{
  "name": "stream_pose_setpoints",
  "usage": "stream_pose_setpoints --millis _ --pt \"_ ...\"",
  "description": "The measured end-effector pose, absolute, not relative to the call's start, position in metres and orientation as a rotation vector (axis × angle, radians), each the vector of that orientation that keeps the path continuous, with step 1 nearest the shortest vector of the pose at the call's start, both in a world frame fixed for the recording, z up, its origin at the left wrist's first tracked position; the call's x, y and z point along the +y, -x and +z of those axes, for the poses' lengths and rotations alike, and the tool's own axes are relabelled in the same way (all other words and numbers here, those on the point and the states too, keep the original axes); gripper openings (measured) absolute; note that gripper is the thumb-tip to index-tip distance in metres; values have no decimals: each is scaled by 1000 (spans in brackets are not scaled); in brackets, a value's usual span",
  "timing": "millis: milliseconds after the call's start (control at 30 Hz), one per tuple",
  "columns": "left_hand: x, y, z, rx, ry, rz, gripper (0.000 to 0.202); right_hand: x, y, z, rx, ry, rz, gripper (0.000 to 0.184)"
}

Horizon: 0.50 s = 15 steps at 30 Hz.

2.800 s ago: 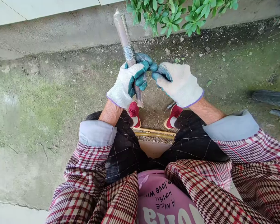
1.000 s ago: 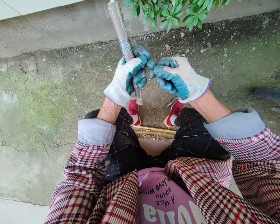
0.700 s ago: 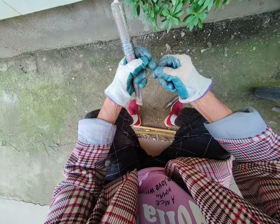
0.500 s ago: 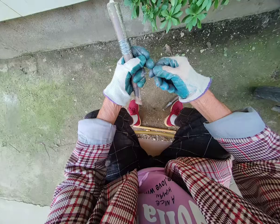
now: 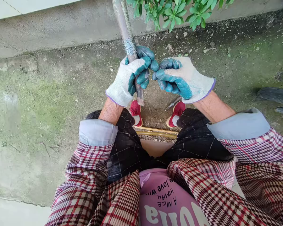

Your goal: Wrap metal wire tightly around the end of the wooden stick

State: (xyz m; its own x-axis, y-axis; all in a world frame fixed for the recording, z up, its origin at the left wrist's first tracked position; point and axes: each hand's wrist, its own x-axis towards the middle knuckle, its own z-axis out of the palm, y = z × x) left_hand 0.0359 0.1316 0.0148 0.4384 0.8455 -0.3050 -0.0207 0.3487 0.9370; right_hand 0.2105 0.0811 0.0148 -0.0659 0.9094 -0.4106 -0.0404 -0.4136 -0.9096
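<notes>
My left hand, in a white glove with a teal coated palm, is closed round a grey-brown stick. The stick tilts, its upper end leaning away from me and its lower end showing below my fist. A band of thin, silvery-blue wire or line is wound round it just above my fingers. My right hand, in a matching glove, is closed in a pinch beside the fingertips of my left. A fine strand seems to run by the left fingers, but what the right fingertips hold is too small to make out.
Between my red shoes a dark, slim tool-like object lies on the dirt ground. A low concrete wall and a leafy shrub are ahead. A dark shoe-like object is at right.
Both hands and the stick have shifted slightly to the right in view. The grips look the same, with a slightly wider gap between the fingertips.
</notes>
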Motion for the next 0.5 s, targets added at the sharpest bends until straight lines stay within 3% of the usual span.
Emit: stream_pose_setpoints --millis 267,500 --pt "132 -36 18 1007 -1093 686 21 81 -207 11 -1014 1441 1539 32" --pt "134 -31 16 1094 -1143 627 28 74 -209 11 -1340 1514 1277 28"
